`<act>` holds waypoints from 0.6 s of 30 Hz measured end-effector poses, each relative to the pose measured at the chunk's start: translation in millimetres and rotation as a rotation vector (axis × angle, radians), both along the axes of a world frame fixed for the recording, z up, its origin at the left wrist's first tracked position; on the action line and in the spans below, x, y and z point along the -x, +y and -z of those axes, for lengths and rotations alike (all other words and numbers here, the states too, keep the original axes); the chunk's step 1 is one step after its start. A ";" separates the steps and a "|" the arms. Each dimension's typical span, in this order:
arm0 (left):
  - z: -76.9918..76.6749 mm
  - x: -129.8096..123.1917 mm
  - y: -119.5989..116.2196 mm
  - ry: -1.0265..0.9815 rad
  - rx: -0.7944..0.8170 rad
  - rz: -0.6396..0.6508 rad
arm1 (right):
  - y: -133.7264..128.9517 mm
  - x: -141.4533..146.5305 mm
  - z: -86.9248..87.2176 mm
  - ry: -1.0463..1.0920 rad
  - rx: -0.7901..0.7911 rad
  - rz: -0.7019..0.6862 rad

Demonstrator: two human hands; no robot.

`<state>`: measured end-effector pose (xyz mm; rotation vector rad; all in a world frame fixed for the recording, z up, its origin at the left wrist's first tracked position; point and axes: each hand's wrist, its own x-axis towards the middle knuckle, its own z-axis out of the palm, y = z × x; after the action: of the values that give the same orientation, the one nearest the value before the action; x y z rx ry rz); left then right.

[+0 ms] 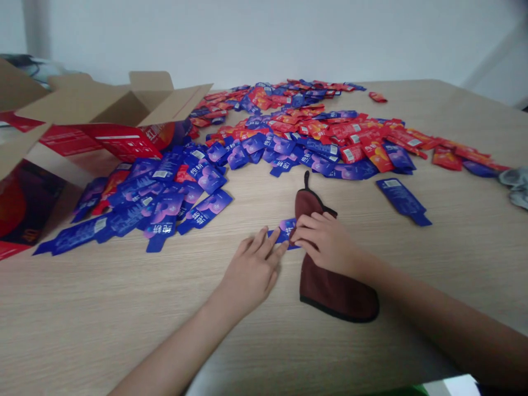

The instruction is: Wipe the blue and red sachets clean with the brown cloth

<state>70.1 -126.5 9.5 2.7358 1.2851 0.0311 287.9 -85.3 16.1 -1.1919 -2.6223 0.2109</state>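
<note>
My left hand (254, 267) lies palm down on the table, fingers stretched out, their tips touching a small blue packet (284, 230) with white lettering. My right hand (325, 242) is curled over the narrow middle of a maroon cloth piece (336, 291) with black edging. A black loop sticks out at the cloth's far end. Part of the packet is hidden under the right fingers and the cloth. I cannot make out whether the packet goes inside the cloth or beneath it.
Blue packets (165, 201) lie heaped at the left beside open cardboard boxes (124, 132). A long band of red and blue packets (350, 137) stretches across the back. One blue packet (402, 199) lies alone at right. Something grey (517, 184) sits at the right edge.
</note>
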 end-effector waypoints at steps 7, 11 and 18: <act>-3.1 -2.3 -0.8 0.013 0.041 -0.023 | 2.8 -63.6 9.2 0.096 0.107 0.143; -2.5 -2.8 -1.1 0.008 0.043 -0.024 | 9.3 -70.0 -7.4 0.102 0.168 0.166; -0.1 -3.2 -0.8 0.004 0.007 -0.036 | 9.6 9.4 -20.0 0.227 -0.008 0.011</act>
<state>73.2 -127.3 9.6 2.7080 1.3327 0.0244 278.6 -75.7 36.1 -1.1087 -2.4176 0.3139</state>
